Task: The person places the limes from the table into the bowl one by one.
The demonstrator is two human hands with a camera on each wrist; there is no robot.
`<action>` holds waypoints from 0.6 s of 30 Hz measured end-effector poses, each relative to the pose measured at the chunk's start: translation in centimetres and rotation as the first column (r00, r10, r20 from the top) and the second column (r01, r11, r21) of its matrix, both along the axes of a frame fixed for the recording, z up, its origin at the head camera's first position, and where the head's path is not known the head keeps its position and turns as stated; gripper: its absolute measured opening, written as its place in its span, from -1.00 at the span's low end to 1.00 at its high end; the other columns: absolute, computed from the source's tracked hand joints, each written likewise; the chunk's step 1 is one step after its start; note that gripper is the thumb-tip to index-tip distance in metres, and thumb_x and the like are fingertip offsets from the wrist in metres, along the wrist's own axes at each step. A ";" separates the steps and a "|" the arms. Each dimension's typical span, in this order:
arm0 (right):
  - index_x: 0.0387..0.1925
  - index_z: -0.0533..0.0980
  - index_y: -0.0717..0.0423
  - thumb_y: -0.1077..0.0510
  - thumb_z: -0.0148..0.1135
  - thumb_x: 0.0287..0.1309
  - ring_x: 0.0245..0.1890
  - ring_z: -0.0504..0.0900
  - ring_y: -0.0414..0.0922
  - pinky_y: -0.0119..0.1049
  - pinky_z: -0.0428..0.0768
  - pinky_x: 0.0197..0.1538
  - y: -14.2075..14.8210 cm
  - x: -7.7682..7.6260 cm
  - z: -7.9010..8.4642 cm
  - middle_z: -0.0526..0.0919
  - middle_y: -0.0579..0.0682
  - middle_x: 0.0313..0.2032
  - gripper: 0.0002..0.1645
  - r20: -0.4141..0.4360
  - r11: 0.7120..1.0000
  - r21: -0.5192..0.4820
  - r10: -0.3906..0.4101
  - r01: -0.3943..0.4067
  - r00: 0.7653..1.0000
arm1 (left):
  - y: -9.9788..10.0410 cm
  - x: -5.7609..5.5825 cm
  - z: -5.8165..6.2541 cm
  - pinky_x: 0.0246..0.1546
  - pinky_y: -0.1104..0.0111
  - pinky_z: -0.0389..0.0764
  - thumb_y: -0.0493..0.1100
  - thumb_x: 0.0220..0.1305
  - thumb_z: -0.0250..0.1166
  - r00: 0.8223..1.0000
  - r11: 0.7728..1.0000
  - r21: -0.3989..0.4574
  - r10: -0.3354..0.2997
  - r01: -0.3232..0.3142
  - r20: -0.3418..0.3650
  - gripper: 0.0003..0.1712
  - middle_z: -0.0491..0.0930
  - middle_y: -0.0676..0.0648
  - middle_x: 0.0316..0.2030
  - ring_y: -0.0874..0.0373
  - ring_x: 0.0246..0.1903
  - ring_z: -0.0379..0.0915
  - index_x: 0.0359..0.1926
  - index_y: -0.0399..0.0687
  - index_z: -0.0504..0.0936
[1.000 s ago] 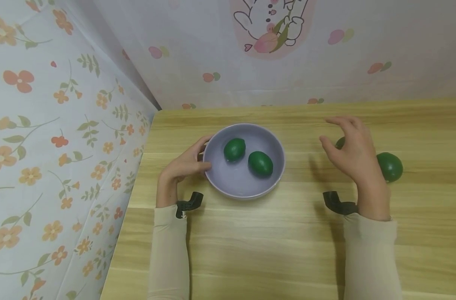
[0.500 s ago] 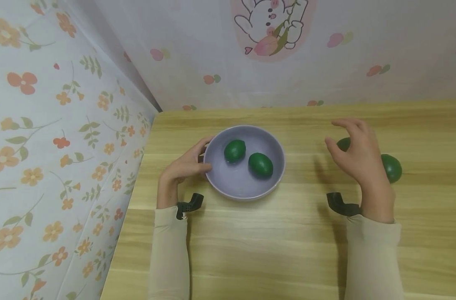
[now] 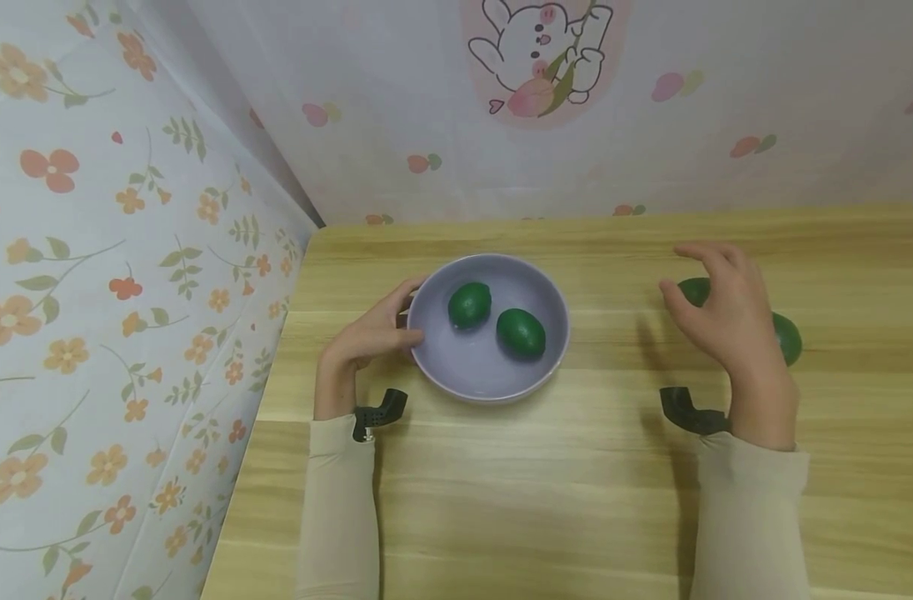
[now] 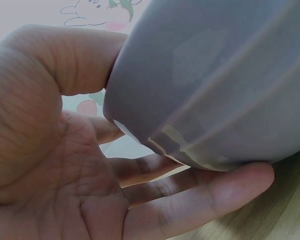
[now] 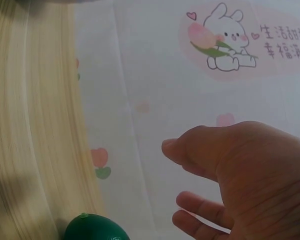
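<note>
A lavender bowl (image 3: 464,367) stands on the wooden table, its left side gripped by my left hand (image 3: 370,333). The thumb lies at the rim, and in the left wrist view the fingers (image 4: 210,200) reach beneath the ribbed wall. Inside the bowl are two green limes, one lime (image 3: 470,305) at the back left and another lime (image 3: 521,332) to its right. My right hand (image 3: 730,321) hovers with spread, bent fingers and nothing between thumb and fingertips. It partly covers two more limes on the table, a far lime (image 3: 694,290) and a nearer lime (image 3: 788,339).
A white cloth (image 3: 396,108) with a rabbit print hangs behind the table's back edge. Along the left side runs a flowered cloth (image 3: 127,333). Black camera mounts, a left mount (image 3: 381,407) and a right mount (image 3: 692,412), jut inward from the wrists.
My right hand has drifted right, covering more of the nearer lime and uncovering more of the far one. The left hand keeps its grip on the bowl.
</note>
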State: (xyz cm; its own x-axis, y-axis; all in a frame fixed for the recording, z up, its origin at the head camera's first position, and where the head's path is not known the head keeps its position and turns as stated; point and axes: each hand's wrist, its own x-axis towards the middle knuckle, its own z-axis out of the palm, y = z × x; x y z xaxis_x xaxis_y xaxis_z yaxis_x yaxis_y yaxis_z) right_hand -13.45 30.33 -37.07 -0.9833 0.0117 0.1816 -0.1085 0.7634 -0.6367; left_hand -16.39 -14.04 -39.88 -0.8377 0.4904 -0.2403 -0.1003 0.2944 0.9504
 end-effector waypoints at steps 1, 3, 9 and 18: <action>0.41 0.45 0.26 0.16 0.26 0.40 0.41 0.23 0.49 0.48 0.21 0.37 0.0 0.0 0.0 0.35 0.46 0.42 -0.39 0.002 1.000 0.001 -0.001 0.001 1.000 | 0.0 0.0 0.0 -0.18 0.03 0.82 -0.53 0.06 0.19 1.000 1.000 0.000 0.000 0.000 0.001 0.08 0.25 -0.27 0.50 -0.35 0.30 0.41 0.61 0.09 0.17; 0.41 0.44 0.26 0.17 0.26 0.40 0.41 0.23 0.50 0.49 0.21 0.37 0.1 0.0 0.0 0.35 0.47 0.41 -0.39 0.006 1.000 0.001 -0.003 0.003 1.000 | 0.0 0.0 -0.1 -0.20 0.03 0.83 -0.53 0.06 0.19 1.000 1.000 0.000 0.001 -0.001 0.006 0.07 0.25 -0.27 0.50 -0.35 0.27 0.44 0.61 0.09 0.17; 0.41 0.45 0.26 0.18 0.26 0.38 0.44 0.20 0.53 0.51 0.18 0.42 0.3 0.1 -0.1 0.33 0.49 0.43 -0.38 0.013 1.000 0.015 -0.027 0.027 1.000 | -0.1 0.0 0.0 -0.22 0.05 0.82 -0.51 0.05 0.19 1.000 1.000 0.011 0.001 -0.001 0.005 0.08 0.25 -0.29 0.50 -0.33 0.25 0.46 0.62 0.08 0.16; 0.44 0.42 0.24 0.14 0.25 0.40 0.45 0.17 0.54 0.55 0.16 0.39 0.7 0.1 -0.3 0.27 0.51 0.45 -0.35 0.057 0.998 0.033 -0.046 0.045 0.997 | -0.2 0.1 0.0 -0.23 0.07 0.82 -0.50 0.04 0.19 1.000 1.000 0.004 0.002 -0.002 0.003 0.07 0.26 -0.28 0.50 -0.32 0.24 0.47 0.61 0.10 0.17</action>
State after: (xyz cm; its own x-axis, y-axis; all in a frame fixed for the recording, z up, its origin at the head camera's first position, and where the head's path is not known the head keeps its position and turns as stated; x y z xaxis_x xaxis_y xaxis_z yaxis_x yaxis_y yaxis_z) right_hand -13.32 30.99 -37.39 -0.9907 0.0519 0.1260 -0.0372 0.7865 -0.6165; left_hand -16.33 -14.22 -39.89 -0.8379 0.4896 -0.2413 -0.1040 0.2908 0.9511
